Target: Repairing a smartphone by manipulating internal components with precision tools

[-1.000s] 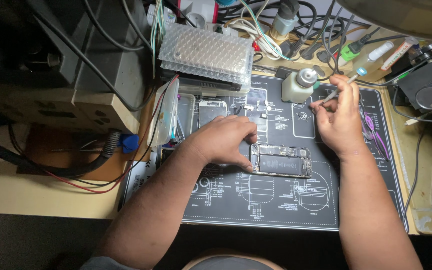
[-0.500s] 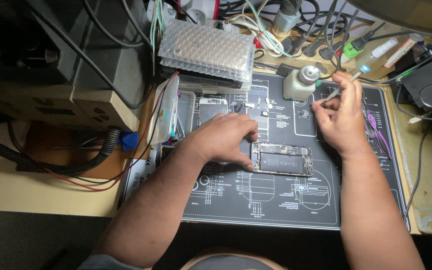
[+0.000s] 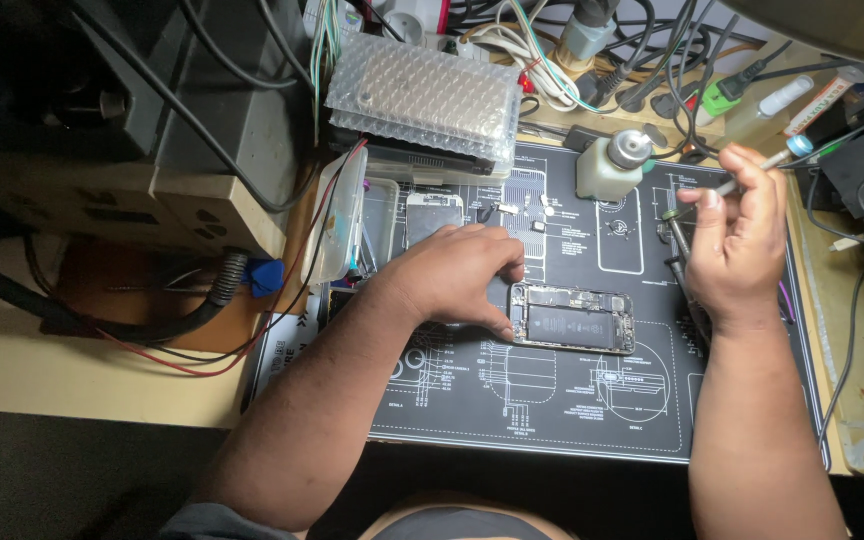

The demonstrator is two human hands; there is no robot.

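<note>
While a dark work mat [image 3: 552, 420] with white line drawings covers most of the desk [image 3: 72, 380], everything being handled sits on its upper half. Behind the mat's top-left corner lies a flat package in bubble wrap [image 3: 422, 95], with a tangle of cables [image 3: 572, 60] running past it. A clear plastic box [image 3: 347, 215] stands at the mat's left edge. Near the mat's middle lies 1 opened phone [image 3: 574, 318], back up (its insides and battery showing). The left hand [image 3: 457, 275] rests on the mat at the phone's left end, fingers curled close together, fingertips touching the phone's upper-left corner and edge. The right hand [image 3: 737, 235] is raised over the mat's right side, well apart from the phone, thumb and forefinger pinching a slim screwdriver [image 3: 767, 162] with a blue cap that points up and to the right. A small pale bottle [image 3: 612, 165] with a metal top stands on the mat just left of that hand. Tiny metal parts [image 3: 527, 212] lie above the phone.
</note>
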